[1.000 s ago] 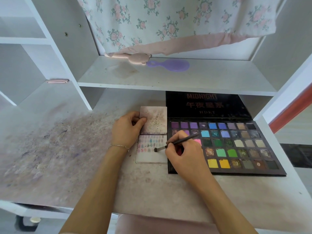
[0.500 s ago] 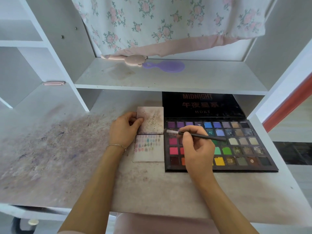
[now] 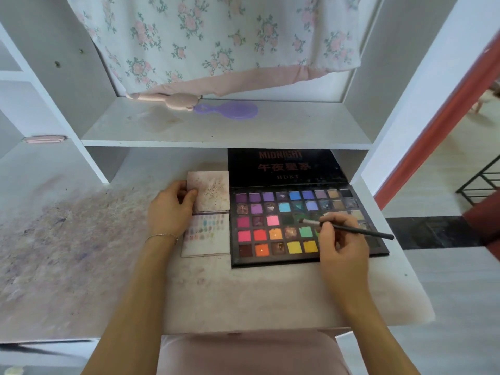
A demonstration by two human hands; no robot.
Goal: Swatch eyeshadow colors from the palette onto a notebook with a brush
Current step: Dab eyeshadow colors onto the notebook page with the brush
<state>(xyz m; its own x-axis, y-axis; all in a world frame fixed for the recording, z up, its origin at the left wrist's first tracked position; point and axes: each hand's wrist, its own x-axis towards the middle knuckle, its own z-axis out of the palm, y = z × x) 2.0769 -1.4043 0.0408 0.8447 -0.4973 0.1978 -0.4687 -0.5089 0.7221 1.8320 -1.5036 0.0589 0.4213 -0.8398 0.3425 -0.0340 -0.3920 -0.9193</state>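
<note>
Powder fallout is your main risk: the thin black-handled brush (image 3: 349, 229), pinched in your right hand (image 3: 342, 243), has its tip over a dark green pan in row 3 of the open black multicolour eyeshadow palette (image 3: 273, 262). Overload it and loose pigment could drop across neighbouring pans or muddy the next swatch. Your left hand (image 3: 170, 209) grips the small stained white notebook (image 3: 207, 246), which lies just beside the palette; if that hold slackens, the page may slide under the stroke.
</note>
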